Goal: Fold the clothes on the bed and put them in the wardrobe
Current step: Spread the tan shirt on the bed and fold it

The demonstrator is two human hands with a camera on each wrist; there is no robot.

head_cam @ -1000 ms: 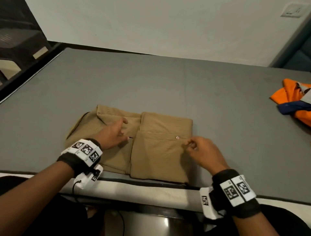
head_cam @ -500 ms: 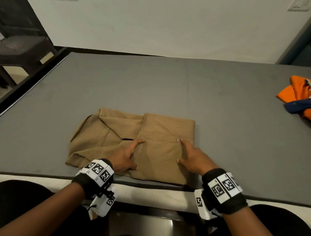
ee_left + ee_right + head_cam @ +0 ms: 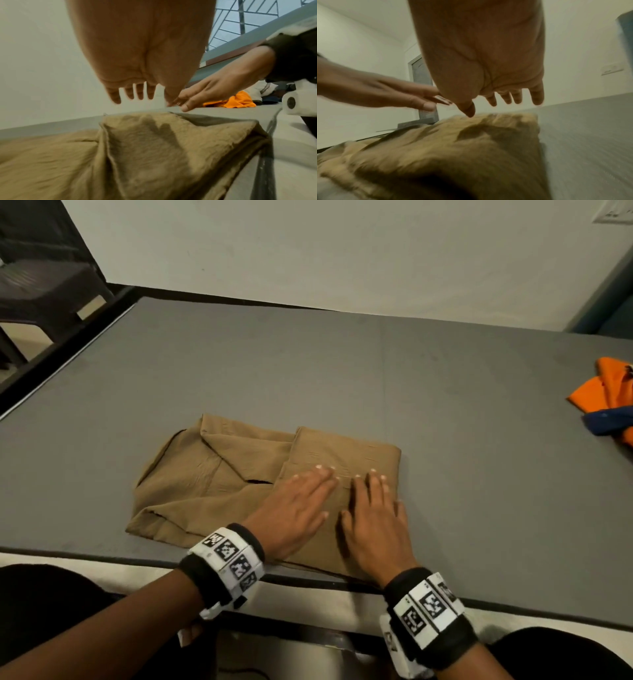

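We see folded tan cotton shirt (image 3: 239, 484) on grey bed (image 3: 445, 405) | left hand (image 3: 294, 508), right hand (image 3: 373, 522): flat, fingers straight, grasping nothing | orange garment (image 3: 609, 388) at 2 o'clock

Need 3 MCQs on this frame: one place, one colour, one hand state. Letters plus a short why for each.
1. Where does the folded shirt lie?
A. at the bed's near edge
B. against the far wall
C. on the floor

2. What colour is the garment at the bed's right side?
A. green
B. orange with blue
C. white

3. How are the left hand and right hand?
A. both fists
B. pinching a sleeve
C. fingers straight over the shirt

Key: 1 A, it sits beside the grey bed border nearest the person; 2 B, orange cloth with a blue part; 3 C, both flat, side by side.
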